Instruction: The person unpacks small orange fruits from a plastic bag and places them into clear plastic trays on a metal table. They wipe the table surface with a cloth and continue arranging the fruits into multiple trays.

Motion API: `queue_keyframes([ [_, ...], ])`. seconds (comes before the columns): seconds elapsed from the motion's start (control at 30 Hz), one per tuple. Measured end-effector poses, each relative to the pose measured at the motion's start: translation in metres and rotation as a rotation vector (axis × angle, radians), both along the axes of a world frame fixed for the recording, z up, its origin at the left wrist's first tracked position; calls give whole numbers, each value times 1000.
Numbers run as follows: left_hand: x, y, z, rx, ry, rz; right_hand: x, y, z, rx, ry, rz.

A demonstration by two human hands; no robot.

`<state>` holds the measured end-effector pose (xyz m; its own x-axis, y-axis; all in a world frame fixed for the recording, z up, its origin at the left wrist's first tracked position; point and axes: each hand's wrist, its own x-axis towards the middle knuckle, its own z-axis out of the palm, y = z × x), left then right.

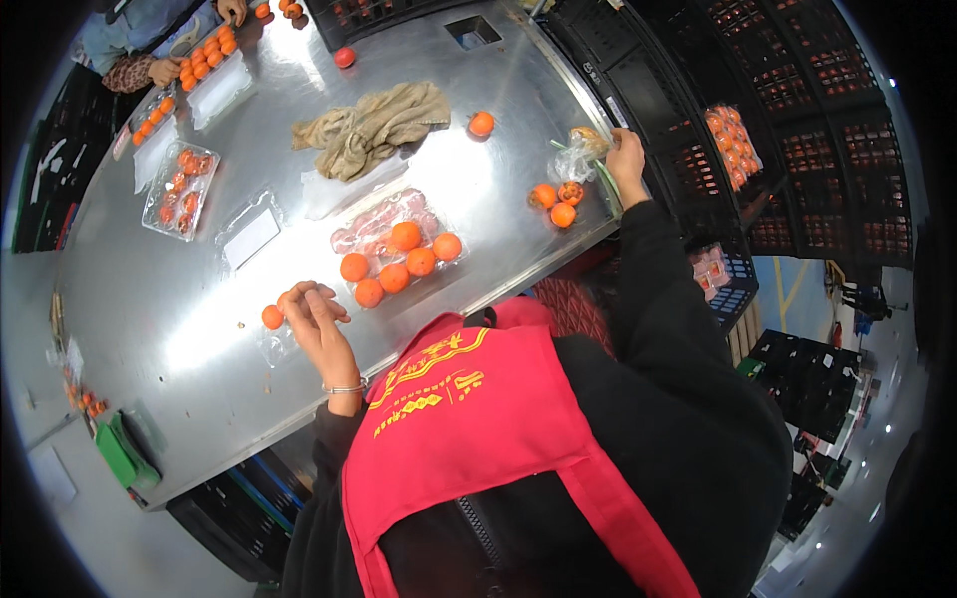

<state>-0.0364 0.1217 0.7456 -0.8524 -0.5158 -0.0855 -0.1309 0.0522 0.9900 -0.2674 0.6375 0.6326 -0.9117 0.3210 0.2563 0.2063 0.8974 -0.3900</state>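
My left hand point(320, 333), with a bracelet at the wrist, is over the near part of the metal table point(202, 396). Its fingers are beside an orange tomato point(273, 317) and partly cover another orange fruit; whether they grip it is unclear. Clear plastic lies under them. Farther right, several orange tomatoes point(394, 278) rest on a clear plastic pack of pinkish fruit point(377, 224). My right hand point(626, 161) is at the table's right edge, touching or beside green stems point(609, 182) and crumpled clear plastic point(572, 163). Three orange tomatoes point(562, 215) lie just below the plastic.
A brown cloth point(374, 127) lies mid-table near a single tomato point(481, 123). A clear tray of tomatoes point(180, 191) and an empty-looking clear tray point(252, 235) are at left. A co-worker's hand point(164, 72) touches a tomato row. Black crates point(643, 82) border the right; a green object point(123, 452) sits lower left.
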Motion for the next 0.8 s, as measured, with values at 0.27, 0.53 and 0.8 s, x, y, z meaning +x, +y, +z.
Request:
queue_keyframes([
  [0.27,-10,21,0,-36,-9,-86,-52,24,-30,64,-511,-48],
  [0.53,-46,57,12,-42,-11,-284,-35,17,-28,-60,-329,24],
  [0.8,-142,121,31,-220,186,-666,-8,-38,46,-1414,-21,174],
])
